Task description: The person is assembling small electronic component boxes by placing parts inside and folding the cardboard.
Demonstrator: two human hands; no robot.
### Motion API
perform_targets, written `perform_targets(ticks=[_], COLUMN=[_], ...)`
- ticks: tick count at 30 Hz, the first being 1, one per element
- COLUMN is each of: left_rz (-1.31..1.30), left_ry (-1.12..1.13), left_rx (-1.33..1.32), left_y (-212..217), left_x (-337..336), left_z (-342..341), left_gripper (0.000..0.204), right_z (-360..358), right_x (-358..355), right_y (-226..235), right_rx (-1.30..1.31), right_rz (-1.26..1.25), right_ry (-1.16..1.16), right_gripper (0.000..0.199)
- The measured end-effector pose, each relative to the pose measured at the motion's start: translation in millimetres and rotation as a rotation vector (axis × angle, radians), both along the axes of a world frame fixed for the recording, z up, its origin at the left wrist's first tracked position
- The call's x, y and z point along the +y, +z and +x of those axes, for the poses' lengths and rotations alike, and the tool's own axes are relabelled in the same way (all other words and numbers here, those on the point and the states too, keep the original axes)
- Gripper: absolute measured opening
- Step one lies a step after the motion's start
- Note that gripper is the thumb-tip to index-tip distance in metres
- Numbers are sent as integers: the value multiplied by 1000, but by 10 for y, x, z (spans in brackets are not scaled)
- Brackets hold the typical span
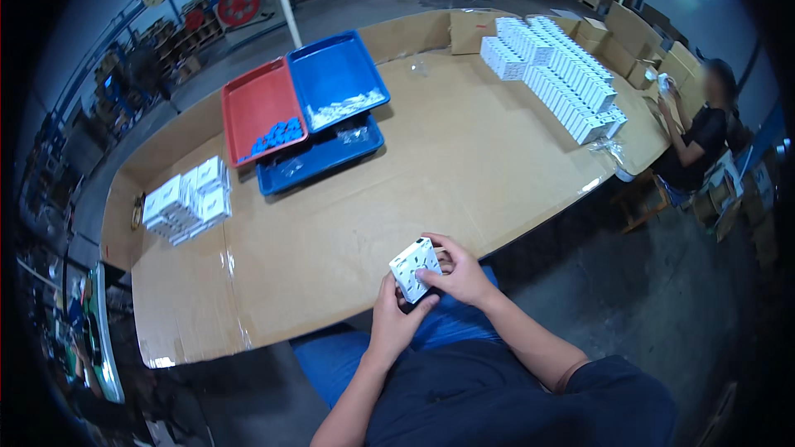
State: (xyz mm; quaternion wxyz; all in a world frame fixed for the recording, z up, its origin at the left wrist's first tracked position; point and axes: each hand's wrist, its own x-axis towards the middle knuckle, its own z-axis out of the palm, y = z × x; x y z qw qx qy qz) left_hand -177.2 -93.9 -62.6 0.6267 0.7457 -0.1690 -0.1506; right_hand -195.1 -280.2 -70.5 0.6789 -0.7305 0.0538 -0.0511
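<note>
Just above the near table edge, both my hands hold a white square block (413,261) with small dark slots and holes in its broad face. It is tilted. My left hand (394,314) is closed around its lower left side. My right hand (460,275) grips its right side, the thumb pressed on the slotted face and the fingers partly hidden behind. What kind of part the block is, I cannot make out.
Similar white blocks are stacked (189,199) at the left. A red tray (248,103) holds blue pieces; a blue tray (331,62) holds white pieces, above a lower blue tray (319,167). White blocks stand in long rows (563,87) at the far right, near a seated person (700,136).
</note>
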Motion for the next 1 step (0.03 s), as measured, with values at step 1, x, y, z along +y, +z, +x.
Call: perform_targets(ticks=[1], left_rz=[73], left_ry=[-46], left_rx=[-81], left_y=[-32], left_x=[-53], left_z=[-1], left_gripper=[66], right_z=[38], right_x=[-129], right_y=[-34], right_rx=[-5], right_rz=[79], right_ry=[-56], right_gripper=[87])
